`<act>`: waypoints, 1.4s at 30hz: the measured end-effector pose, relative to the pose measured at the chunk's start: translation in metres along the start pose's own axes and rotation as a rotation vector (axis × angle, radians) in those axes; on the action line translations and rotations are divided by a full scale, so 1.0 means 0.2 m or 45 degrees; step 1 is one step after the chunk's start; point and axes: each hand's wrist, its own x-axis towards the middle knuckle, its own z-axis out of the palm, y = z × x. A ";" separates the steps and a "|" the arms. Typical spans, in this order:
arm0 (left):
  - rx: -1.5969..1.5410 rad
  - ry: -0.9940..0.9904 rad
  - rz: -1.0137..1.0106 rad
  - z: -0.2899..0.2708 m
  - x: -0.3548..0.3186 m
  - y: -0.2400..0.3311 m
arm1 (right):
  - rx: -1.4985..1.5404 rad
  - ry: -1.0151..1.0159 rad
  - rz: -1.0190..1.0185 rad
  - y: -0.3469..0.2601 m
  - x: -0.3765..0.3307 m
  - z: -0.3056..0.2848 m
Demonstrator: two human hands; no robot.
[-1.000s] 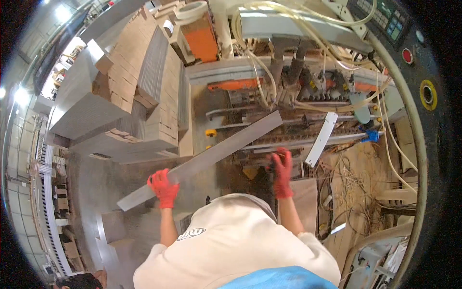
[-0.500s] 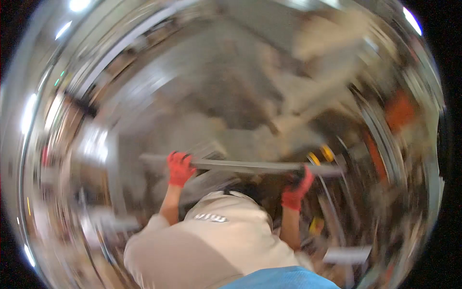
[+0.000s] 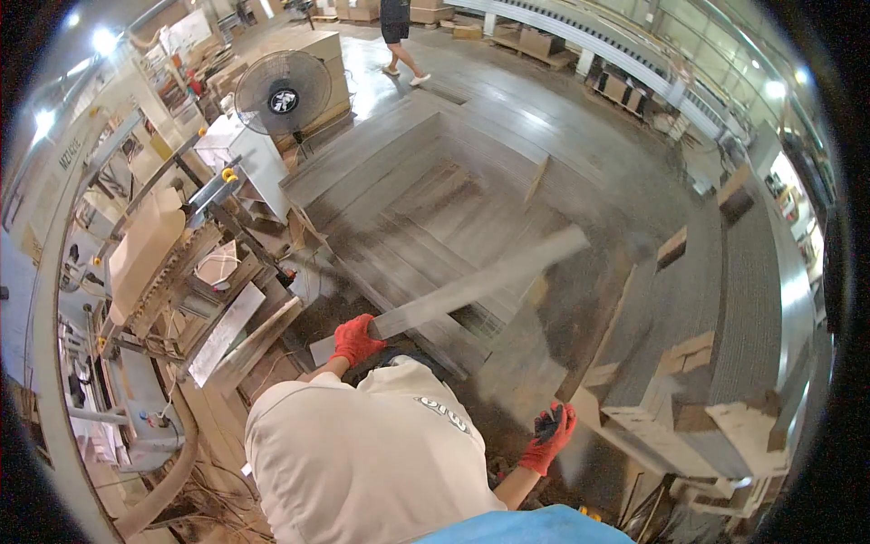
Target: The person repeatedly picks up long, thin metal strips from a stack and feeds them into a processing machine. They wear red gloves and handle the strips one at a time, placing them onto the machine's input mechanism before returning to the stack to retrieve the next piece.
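My left hand [image 3: 356, 340], in a red glove, is closed around a long grey board [image 3: 480, 276] near its near-left end. The board slants away to the far right above a low stack of similar boards, its far end blurred. My right hand [image 3: 549, 437], in a red glove with a black palm, is apart from the board. Its palm is turned up, its fingers are loosely bent, and nothing shows in them. It is beside the near end of the stacked grey boards [image 3: 675, 317] on the right.
A low stack of boards [image 3: 362, 172] lies ahead on the floor. Left of it are a pedestal fan [image 3: 283, 94], a white cabinet [image 3: 249, 163] and a machine with a hose [image 3: 172, 485]. Another person [image 3: 399, 41] walks at the far side. A long conveyor [image 3: 625, 68] runs behind.
My right hand has let go of the board and moved down and away. The board, still in my left hand, has swung from nearly level to slanting away. The view has turned and sharpened.
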 end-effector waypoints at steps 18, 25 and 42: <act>0.089 0.028 -0.600 0.00 2.29 -0.80 | -0.296 -0.064 0.524 0.83 0.04 1.32; 0.317 0.131 -0.581 0.21 2.72 -1.01 | -0.455 0.042 0.622 0.82 -0.02 1.47; -2.047 0.532 -1.526 0.88 2.30 -2.09 | -0.794 -0.008 0.791 0.99 -0.12 1.29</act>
